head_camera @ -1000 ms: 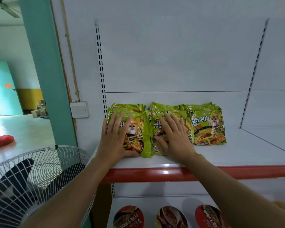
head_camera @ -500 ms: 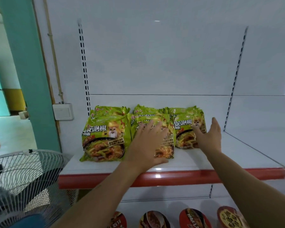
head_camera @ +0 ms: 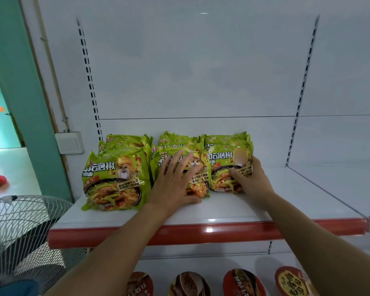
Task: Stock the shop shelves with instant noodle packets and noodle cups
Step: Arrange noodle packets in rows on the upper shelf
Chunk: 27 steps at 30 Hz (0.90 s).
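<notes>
Green noodle packets stand in three short rows toward the left end of the white shelf (head_camera: 286, 201), each row leaning back toward the rear panel. Your hands have worked one row to the right over the last second: your left hand (head_camera: 175, 180) has left the left packet (head_camera: 113, 180), which now stands free and facing forward, and lies flat on the middle packet (head_camera: 201, 184), fingers straight and spread wide across its face. Your right hand (head_camera: 251, 180), which half a second ago was only reaching with open fingers, has now closed on the right packet (head_camera: 224, 167): the thumb presses its front near the lower right corner and the fingers curl round its right edge. That reads as squaring up, not placing; the left row looks done, the middle one is being steadied, and the right one is about to be nudged into line. Judging by the long bare stretch of shelf to the right, this shelf is only partly stocked. Several noodle cups (head_camera: 242, 283) already sit on the shelf below, near the bottom of the view. Go gently with the right packet, since the wrapper is soft and those leaning behind it could slump if the front one shifts.
</notes>
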Each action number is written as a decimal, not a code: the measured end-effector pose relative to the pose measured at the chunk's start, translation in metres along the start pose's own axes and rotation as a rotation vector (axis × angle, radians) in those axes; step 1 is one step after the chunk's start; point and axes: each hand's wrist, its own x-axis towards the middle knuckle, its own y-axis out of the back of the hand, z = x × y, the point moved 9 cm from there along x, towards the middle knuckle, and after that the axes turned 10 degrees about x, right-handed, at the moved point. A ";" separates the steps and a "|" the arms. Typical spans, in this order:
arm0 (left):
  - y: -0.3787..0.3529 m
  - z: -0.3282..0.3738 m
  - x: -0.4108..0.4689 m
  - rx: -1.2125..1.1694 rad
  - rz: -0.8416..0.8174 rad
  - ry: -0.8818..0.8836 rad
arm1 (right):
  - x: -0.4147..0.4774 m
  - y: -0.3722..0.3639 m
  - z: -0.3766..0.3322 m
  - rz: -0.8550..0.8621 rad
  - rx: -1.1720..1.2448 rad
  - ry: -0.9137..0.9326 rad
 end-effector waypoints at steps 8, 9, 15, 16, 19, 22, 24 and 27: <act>0.042 -0.034 -0.036 -0.124 0.123 0.005 | -0.022 0.015 -0.036 0.259 -0.239 0.208; 0.048 -0.049 -0.045 -0.113 0.141 0.051 | -0.031 0.012 -0.050 0.290 -0.244 0.305; 0.034 -0.137 -0.095 -0.022 -0.044 0.295 | -0.078 -0.080 -0.107 -0.038 -0.441 0.674; 0.029 -0.145 -0.101 -0.025 -0.089 0.295 | -0.083 -0.094 -0.106 -0.083 -0.497 0.684; 0.018 -0.158 -0.109 -0.084 -0.158 0.282 | -0.085 -0.117 -0.096 -0.127 -0.638 0.628; 0.013 -0.163 -0.108 -0.126 -0.175 0.262 | -0.085 -0.124 -0.095 -0.119 -0.708 0.577; 0.012 -0.164 -0.107 -0.117 -0.173 0.244 | -0.087 -0.125 -0.097 -0.117 -0.719 0.563; 0.015 -0.163 -0.109 -0.091 -0.149 0.239 | -0.088 -0.126 -0.100 -0.119 -0.749 0.530</act>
